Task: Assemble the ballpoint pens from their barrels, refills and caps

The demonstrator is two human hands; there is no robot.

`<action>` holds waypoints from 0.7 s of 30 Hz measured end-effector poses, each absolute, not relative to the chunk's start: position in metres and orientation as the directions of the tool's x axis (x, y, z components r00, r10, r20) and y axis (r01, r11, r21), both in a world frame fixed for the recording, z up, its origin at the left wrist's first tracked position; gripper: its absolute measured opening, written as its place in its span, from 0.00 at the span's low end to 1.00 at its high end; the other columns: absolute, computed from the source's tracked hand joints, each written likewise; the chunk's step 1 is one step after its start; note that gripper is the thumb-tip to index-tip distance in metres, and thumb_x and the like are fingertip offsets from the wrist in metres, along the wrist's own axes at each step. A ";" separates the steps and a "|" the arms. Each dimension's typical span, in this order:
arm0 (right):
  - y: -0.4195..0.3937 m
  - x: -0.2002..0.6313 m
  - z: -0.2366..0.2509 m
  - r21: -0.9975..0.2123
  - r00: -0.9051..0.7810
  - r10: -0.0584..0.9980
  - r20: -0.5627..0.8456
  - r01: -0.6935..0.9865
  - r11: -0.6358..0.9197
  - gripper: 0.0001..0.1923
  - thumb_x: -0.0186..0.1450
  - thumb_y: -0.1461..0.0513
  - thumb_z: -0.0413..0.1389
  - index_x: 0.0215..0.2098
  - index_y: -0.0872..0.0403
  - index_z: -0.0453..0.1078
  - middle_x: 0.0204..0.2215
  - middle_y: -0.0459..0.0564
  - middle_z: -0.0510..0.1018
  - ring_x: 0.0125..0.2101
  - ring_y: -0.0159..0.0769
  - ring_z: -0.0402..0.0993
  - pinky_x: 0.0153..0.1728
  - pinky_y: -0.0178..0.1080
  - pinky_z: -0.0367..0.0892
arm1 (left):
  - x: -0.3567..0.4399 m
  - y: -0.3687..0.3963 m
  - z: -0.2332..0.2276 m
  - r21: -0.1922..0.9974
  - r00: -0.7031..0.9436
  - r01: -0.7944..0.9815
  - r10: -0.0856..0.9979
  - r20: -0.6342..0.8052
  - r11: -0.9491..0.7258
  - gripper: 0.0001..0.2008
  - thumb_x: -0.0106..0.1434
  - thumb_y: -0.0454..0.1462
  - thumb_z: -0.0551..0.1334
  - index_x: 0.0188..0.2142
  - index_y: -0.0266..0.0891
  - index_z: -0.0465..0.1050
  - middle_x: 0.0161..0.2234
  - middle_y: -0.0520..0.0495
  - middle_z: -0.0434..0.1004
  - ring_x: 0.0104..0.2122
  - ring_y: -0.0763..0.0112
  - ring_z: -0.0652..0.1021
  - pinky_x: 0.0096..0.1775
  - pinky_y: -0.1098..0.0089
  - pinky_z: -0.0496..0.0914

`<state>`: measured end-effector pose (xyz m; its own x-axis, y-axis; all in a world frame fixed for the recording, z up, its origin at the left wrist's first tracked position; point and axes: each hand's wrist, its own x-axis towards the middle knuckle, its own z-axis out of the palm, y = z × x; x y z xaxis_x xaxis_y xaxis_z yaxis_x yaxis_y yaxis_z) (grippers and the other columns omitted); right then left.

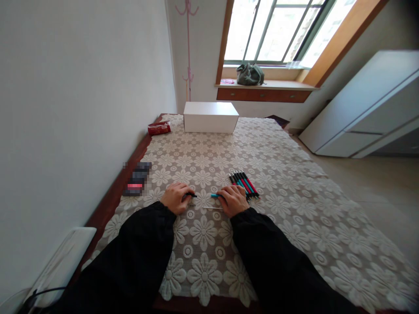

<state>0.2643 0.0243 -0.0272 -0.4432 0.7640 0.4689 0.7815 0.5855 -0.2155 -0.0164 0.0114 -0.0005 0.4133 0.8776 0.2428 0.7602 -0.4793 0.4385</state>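
Observation:
My left hand (pixel 175 198) rests low over the flowered tablecloth, its thumb and fingers pinched on a black pen part (pixel 190 195) that points right. Facing it across a small gap, my right hand (pixel 234 200) is closed on a blue pen barrel (pixel 214 196), whose end sticks out to the left. Beneath the gap a thin whitish stick (pixel 212 208), like a pen refill, lies on the cloth, its right end close to my right hand. Just beyond that hand is a row of several pens (pixel 246 182) in black, red and teal, side by side with their tips pointing away.
A white box (pixel 210 118) stands at the table's far end, with a red packet (pixel 159 127) left of it. A blurred dark flat object (pixel 138 178) lies by the left edge. The wall borders the table's left; a white power strip-like object (pixel 67 257) is nearby.

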 end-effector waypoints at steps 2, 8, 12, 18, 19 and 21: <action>0.024 0.264 -0.027 -0.203 -0.451 0.749 0.485 0.775 0.598 0.07 0.69 0.60 0.57 0.40 0.48 0.78 0.38 0.49 0.81 0.42 0.41 0.70 0.54 0.48 0.52 | -0.016 0.011 -0.001 0.436 0.406 0.765 0.880 0.246 -0.474 0.08 0.62 0.32 0.63 0.39 0.44 0.79 0.42 0.46 0.81 0.45 0.59 0.77 0.49 0.57 0.70; 0.018 0.259 -0.020 -0.208 -0.564 0.614 0.552 0.620 0.756 0.07 0.68 0.58 0.58 0.42 0.49 0.77 0.42 0.49 0.80 0.46 0.41 0.71 0.56 0.48 0.52 | -0.014 0.008 0.005 0.432 0.376 0.759 0.869 0.320 -0.488 0.15 0.54 0.27 0.62 0.40 0.42 0.77 0.44 0.45 0.78 0.47 0.58 0.75 0.50 0.57 0.70; 0.015 0.256 -0.021 -0.207 -0.650 0.563 0.511 0.542 0.814 0.05 0.68 0.57 0.60 0.36 0.49 0.77 0.41 0.48 0.80 0.46 0.40 0.70 0.56 0.48 0.51 | -0.014 0.005 0.011 0.407 0.435 0.720 0.822 0.367 -0.562 0.13 0.50 0.28 0.64 0.36 0.41 0.76 0.43 0.44 0.76 0.48 0.57 0.74 0.51 0.57 0.69; 0.018 0.255 -0.023 -0.199 -0.644 0.563 0.518 0.549 0.812 0.05 0.69 0.62 0.58 0.34 0.50 0.74 0.39 0.47 0.80 0.43 0.37 0.70 0.53 0.46 0.53 | -0.014 0.003 0.010 0.364 0.536 0.710 0.798 0.277 -0.603 0.04 0.55 0.36 0.69 0.32 0.42 0.78 0.44 0.44 0.76 0.48 0.55 0.73 0.50 0.55 0.68; 0.018 0.254 -0.022 -0.193 -0.644 0.560 0.520 0.551 0.812 0.05 0.69 0.62 0.57 0.34 0.51 0.73 0.38 0.47 0.80 0.42 0.37 0.70 0.53 0.45 0.53 | -0.013 0.003 0.009 0.363 0.536 0.712 0.799 0.273 -0.601 0.03 0.55 0.36 0.69 0.31 0.42 0.78 0.43 0.45 0.76 0.48 0.56 0.73 0.51 0.55 0.68; 0.017 0.254 -0.019 -0.177 -0.648 0.550 0.527 0.549 0.817 0.06 0.70 0.64 0.55 0.35 0.51 0.72 0.38 0.47 0.80 0.42 0.37 0.71 0.51 0.44 0.55 | -0.013 0.004 0.008 0.364 0.532 0.711 0.799 0.278 -0.601 0.02 0.56 0.36 0.69 0.30 0.42 0.78 0.42 0.45 0.77 0.48 0.56 0.73 0.51 0.55 0.67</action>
<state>0.2536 0.0172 -0.0192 -0.6480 0.5502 0.5268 0.5495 0.8166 -0.1769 -0.0126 0.0036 0.0084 0.5324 0.7994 0.2785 0.7115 -0.6008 0.3644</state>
